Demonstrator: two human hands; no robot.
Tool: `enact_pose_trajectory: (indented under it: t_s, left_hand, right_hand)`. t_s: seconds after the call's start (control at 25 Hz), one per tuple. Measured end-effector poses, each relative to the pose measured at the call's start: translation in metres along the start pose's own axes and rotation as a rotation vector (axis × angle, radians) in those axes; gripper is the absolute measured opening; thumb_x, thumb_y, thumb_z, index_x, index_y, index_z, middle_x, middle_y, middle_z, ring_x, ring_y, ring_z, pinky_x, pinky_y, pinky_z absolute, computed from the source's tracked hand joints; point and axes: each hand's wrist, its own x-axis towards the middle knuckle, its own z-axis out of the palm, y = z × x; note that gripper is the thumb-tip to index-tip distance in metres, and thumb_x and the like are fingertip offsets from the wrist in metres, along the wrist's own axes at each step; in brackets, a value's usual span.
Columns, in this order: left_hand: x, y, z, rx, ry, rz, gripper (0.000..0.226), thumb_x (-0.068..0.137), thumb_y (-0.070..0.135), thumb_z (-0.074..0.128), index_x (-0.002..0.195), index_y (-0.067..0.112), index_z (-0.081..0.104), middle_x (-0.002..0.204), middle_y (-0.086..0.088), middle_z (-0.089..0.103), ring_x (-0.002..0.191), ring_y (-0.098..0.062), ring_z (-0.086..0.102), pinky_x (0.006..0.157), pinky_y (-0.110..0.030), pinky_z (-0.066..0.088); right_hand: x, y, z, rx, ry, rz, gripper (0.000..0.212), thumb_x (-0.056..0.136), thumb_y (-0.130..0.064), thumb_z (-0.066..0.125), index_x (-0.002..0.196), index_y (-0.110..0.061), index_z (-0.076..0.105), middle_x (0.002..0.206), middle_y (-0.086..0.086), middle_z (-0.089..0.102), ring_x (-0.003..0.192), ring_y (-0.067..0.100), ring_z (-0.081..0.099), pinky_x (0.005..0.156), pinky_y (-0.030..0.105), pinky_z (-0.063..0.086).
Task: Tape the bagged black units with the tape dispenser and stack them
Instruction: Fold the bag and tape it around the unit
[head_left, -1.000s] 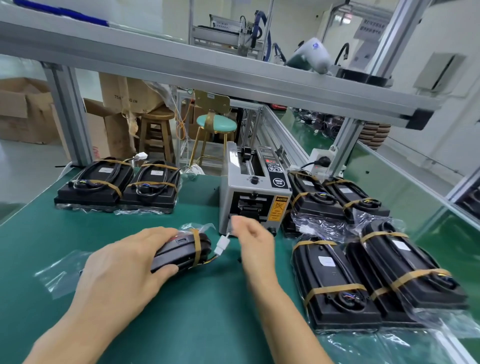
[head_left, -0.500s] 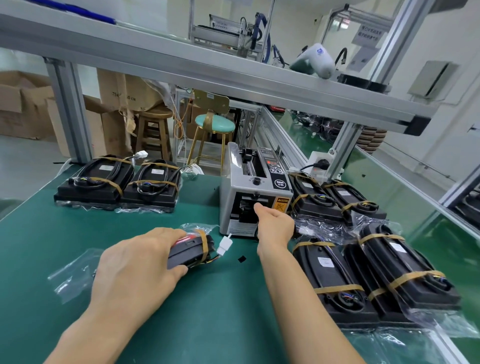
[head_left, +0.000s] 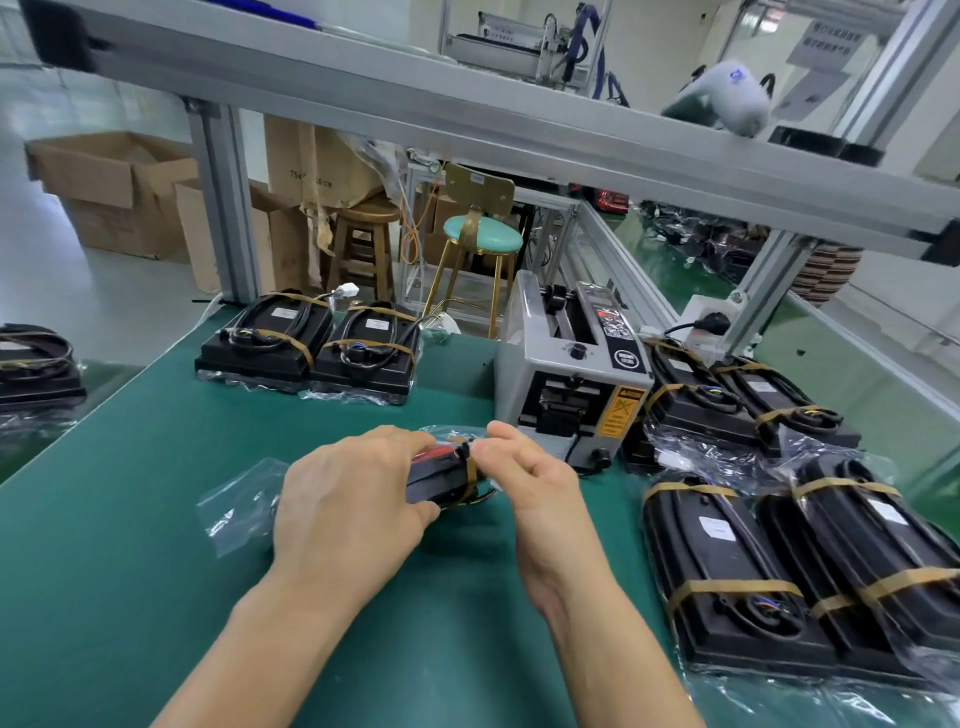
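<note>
Head view: left hand (head_left: 348, 499) is gripping the bagged unit (head_left: 441, 478) while right hand (head_left: 524, 467) is pinching at its tape band, which risks wrinkling or sticking crooked.

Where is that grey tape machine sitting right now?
In the head view, the tape dispenser stands on the green table right of centre, just beyond the right hand, with taped black units beside it on the right.

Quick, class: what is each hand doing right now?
Left hand: grips the bagged unit.
Right hand: fingers curled at the unit's end; what it holds cannot be told.
</note>
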Motion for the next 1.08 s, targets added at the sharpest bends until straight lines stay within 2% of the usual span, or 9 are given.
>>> enact_pose_trajectory:
  t_s: [0.08, 0.24, 0.4, 0.48, 0.68, 0.76, 0.96, 1.08]
  left_hand:
    - [-0.002, 0.001, 0.001, -0.020, 0.003, -0.006, 0.037, 0.060, 0.038, 0.081, 0.095, 0.034, 0.068, 0.091, 0.011, 0.070, 0.081, -0.021, 0.065, 0.062, -0.027, 0.041]
    - [-0.004, 0.003, 0.000, -0.033, 0.010, -0.015, 0.039, 0.059, 0.036, 0.083, 0.096, 0.035, 0.070, 0.090, 0.011, 0.071, 0.080, -0.023, 0.066, 0.062, -0.026, 0.042]
    - [-0.003, 0.003, 0.001, -0.034, 0.015, -0.020, 0.037, 0.061, 0.035, 0.081, 0.096, 0.036, 0.069, 0.090, 0.011, 0.070, 0.081, -0.022, 0.065, 0.060, -0.025, 0.037]
    - [-0.003, 0.003, 0.001, -0.035, 0.017, -0.023, 0.036, 0.061, 0.035, 0.081, 0.096, 0.037, 0.069, 0.091, 0.011, 0.070, 0.081, -0.022, 0.065, 0.060, -0.025, 0.035]
    - [-0.003, 0.004, 0.000, -0.039, 0.017, -0.024, 0.036, 0.063, 0.034, 0.079, 0.097, 0.036, 0.068, 0.091, 0.011, 0.070, 0.082, -0.023, 0.064, 0.061, -0.025, 0.035]
    - [-0.003, 0.004, 0.000, -0.040, 0.016, -0.020, 0.036, 0.063, 0.034, 0.079, 0.096, 0.036, 0.068, 0.089, 0.010, 0.070, 0.081, -0.023, 0.064, 0.061, -0.026, 0.037]
    - [-0.003, 0.005, -0.001, -0.040, 0.011, -0.018, 0.035, 0.063, 0.033, 0.080, 0.096, 0.036, 0.069, 0.088, 0.009, 0.070, 0.080, -0.023, 0.065, 0.061, -0.026, 0.040]
    - [-0.003, 0.006, -0.001, -0.032, 0.013, -0.023, 0.036, 0.063, 0.034, 0.080, 0.097, 0.037, 0.068, 0.089, 0.010, 0.070, 0.081, -0.023, 0.065, 0.062, -0.026, 0.039]
  right_hand:
    - [-0.004, 0.008, 0.004, -0.019, 0.021, -0.040, 0.013, 0.083, -0.012, 0.070, 0.072, -0.014, 0.077, 0.125, -0.009, 0.057, 0.096, -0.020, 0.054, 0.076, 0.008, 0.038]
    - [-0.003, 0.013, 0.005, -0.034, 0.050, -0.054, 0.011, 0.085, -0.012, 0.068, 0.076, -0.011, 0.076, 0.131, -0.011, 0.051, 0.115, -0.007, 0.049, 0.082, 0.012, 0.036]
    - [-0.004, 0.016, 0.010, -0.013, 0.052, -0.031, 0.011, 0.085, -0.013, 0.069, 0.078, -0.010, 0.077, 0.128, -0.013, 0.050, 0.095, -0.029, 0.047, 0.077, 0.006, 0.037]
    - [-0.004, 0.017, 0.011, 0.007, 0.050, -0.027, 0.012, 0.086, -0.011, 0.068, 0.079, -0.012, 0.077, 0.130, -0.007, 0.052, 0.089, -0.031, 0.047, 0.071, 0.000, 0.038]
    - [-0.004, 0.019, 0.013, 0.076, 0.055, -0.007, 0.012, 0.087, -0.010, 0.066, 0.086, -0.008, 0.078, 0.133, 0.005, 0.057, 0.093, -0.030, 0.048, 0.077, 0.007, 0.037]
    - [-0.004, 0.019, 0.014, 0.079, 0.069, -0.008, 0.011, 0.086, -0.008, 0.066, 0.084, -0.008, 0.078, 0.131, 0.006, 0.057, 0.091, -0.030, 0.048, 0.073, 0.002, 0.039]
    - [-0.003, 0.021, 0.016, 0.048, 0.099, -0.040, 0.011, 0.084, -0.006, 0.069, 0.077, -0.008, 0.077, 0.127, 0.002, 0.057, 0.087, -0.026, 0.051, 0.071, 0.002, 0.040]
    - [-0.004, 0.024, 0.017, 0.001, 0.138, -0.086, 0.013, 0.083, -0.008, 0.070, 0.072, -0.010, 0.077, 0.122, 0.001, 0.059, 0.095, -0.012, 0.056, 0.084, 0.014, 0.043]
